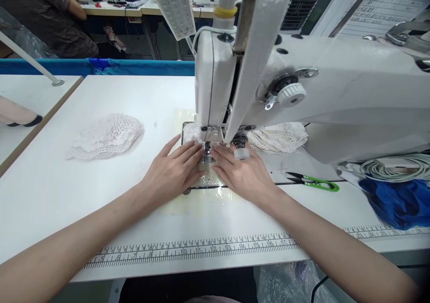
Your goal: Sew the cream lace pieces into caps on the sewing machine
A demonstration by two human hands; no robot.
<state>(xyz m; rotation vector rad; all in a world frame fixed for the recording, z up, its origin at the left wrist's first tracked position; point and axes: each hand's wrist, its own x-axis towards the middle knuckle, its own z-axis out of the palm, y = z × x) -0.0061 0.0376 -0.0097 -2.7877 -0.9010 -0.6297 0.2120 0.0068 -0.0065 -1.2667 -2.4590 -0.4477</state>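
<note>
Across the bench (154,92): white top, brown strip (63,99) down its left edge.
Sewing machine (349,79): white, reaching in from the bench's right edge, head over the middle.
Ruler strip (201,250): along the front edge, partly covered by our right arm (322,236).
Left hand (173,168): palm down, fingers stretched out, just left of the needle area.
Right hand (243,171): palm down, just right of it; our hands are apart.
Blue cloth (399,202): bunched near the front right corner.
Loose lace (109,135): white, heaped toward the left edge, apart from our left hand.
Bunched lace (278,138): behind our right hand; contact we can't tell.
Snips (319,184): green handle, blades toward our right hand.
Lace at the needle (192,132): just behind our left fingertips, partly hidden.
Presser foot (207,155): between both hands.
</note>
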